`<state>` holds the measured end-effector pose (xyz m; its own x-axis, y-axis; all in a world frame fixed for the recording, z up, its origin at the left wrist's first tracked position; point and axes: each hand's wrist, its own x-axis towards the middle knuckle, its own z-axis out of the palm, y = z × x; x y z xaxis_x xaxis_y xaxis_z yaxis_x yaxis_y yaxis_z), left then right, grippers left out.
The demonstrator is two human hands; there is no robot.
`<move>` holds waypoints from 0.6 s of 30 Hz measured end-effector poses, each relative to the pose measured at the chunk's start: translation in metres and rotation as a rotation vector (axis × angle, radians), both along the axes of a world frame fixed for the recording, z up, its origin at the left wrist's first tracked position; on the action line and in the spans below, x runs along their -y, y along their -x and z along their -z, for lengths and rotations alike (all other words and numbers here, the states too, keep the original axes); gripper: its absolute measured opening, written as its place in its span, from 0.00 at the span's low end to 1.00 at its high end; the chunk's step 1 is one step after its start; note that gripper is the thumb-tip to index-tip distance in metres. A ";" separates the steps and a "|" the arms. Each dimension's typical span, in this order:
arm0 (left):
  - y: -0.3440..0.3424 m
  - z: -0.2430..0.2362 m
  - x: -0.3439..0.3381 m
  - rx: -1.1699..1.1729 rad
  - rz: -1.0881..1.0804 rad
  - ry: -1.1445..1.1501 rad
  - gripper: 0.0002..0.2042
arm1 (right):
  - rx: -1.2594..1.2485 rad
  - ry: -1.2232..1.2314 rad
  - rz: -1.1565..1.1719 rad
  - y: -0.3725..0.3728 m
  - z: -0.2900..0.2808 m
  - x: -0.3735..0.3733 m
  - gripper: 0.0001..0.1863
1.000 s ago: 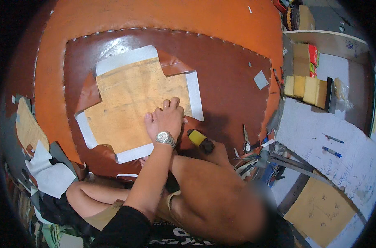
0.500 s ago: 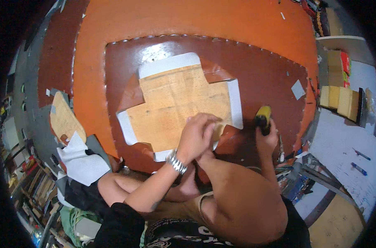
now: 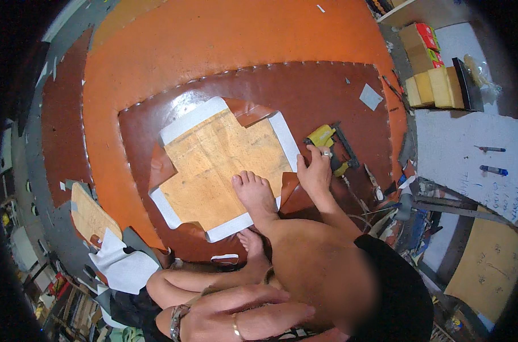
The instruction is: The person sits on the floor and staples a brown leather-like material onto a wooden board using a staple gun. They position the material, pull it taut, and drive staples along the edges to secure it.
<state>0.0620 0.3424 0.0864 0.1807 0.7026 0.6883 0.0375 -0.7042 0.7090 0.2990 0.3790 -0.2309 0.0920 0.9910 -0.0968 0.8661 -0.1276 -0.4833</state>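
My right hand (image 3: 317, 171) is over the brown leather sheet, its fingers apart and nothing in it. Right beside it a yellow and black pneumatic staple gun (image 3: 321, 135) lies on the sheet, with a hose running off toward the lower right. In front of me sits a cross-shaped wooden board (image 3: 225, 165), backed by brown leather, with white padding (image 3: 202, 117) showing along its edges. My bare foot (image 3: 256, 196) presses on its near right part. Close to my body, my left hand (image 3: 242, 313), with a metal watch at its wrist, stretches its fingers out over my lap.
Pliers (image 3: 374, 182) lie right of the staple gun. A grey scrap (image 3: 371, 97) is farther off. At the left are another wooden piece (image 3: 94, 211) and white padding scraps (image 3: 122, 262). Cardboard boxes (image 3: 421, 48), foam blocks (image 3: 435, 88) and pens (image 3: 492, 170) stand or lie at the right.
My right hand has let go of the staple gun, which now lies on the leather. My left hand has drawn back from the board to my lap. The view has shifted to the right.
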 end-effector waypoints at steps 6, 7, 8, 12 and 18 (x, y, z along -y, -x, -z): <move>-0.051 0.021 -0.052 0.186 0.041 -0.243 0.11 | 0.015 -0.084 0.022 0.002 0.007 0.004 0.20; -0.052 0.029 -0.060 0.138 0.083 -0.254 0.11 | -0.003 -0.098 0.008 0.004 0.009 0.004 0.18; -0.053 0.040 -0.066 0.090 0.126 -0.265 0.12 | -0.022 -0.107 -0.002 0.006 0.010 0.004 0.16; -0.052 0.074 -0.049 -0.334 0.136 0.387 0.16 | -0.100 -0.118 -0.014 0.017 0.010 0.008 0.17; -0.060 0.230 -0.028 -0.237 0.076 1.509 0.20 | -0.624 0.208 0.345 0.037 0.009 -0.001 0.23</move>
